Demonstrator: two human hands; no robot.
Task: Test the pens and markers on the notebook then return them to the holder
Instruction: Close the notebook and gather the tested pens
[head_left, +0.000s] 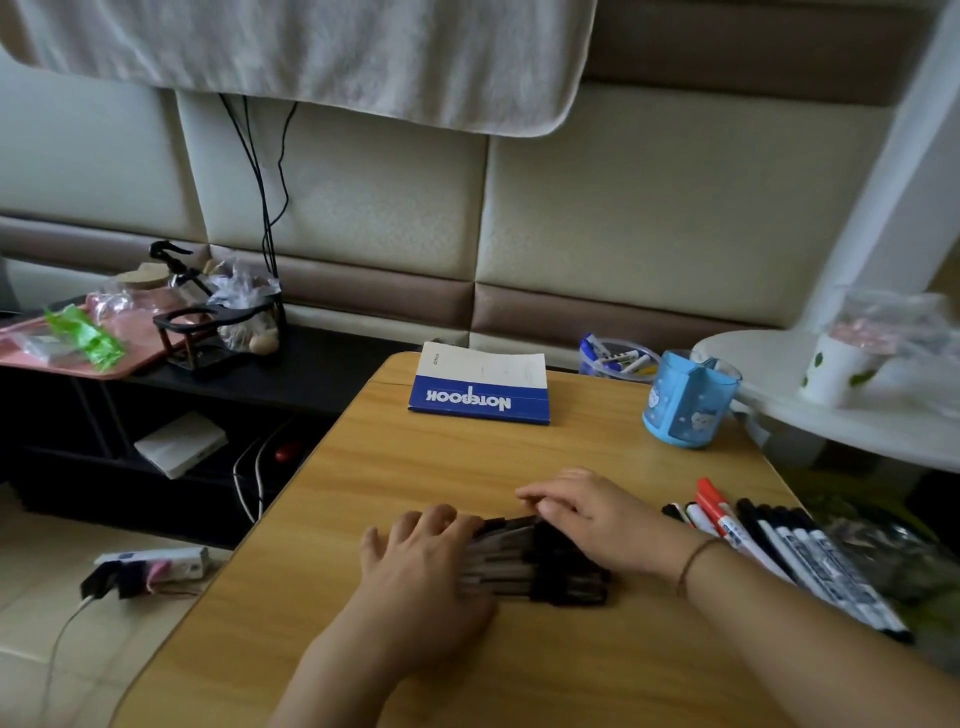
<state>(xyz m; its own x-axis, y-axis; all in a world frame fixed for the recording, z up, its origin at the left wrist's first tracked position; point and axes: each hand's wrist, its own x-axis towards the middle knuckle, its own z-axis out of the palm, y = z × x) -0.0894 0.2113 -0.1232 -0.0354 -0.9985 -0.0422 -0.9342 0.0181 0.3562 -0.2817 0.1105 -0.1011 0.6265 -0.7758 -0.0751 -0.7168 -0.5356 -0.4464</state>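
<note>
I see the row of black-capped pens lying left-to-right on the wooden table, my left hand and right hand spread flat on it, gripping nothing, the closed notebook well beyond.

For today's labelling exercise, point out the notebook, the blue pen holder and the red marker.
notebook (480, 404): head view, on the blue band of its cover.
blue pen holder (688, 410): head view, on its front wall.
red marker (716, 506): head view, on its red barrel.
</note>
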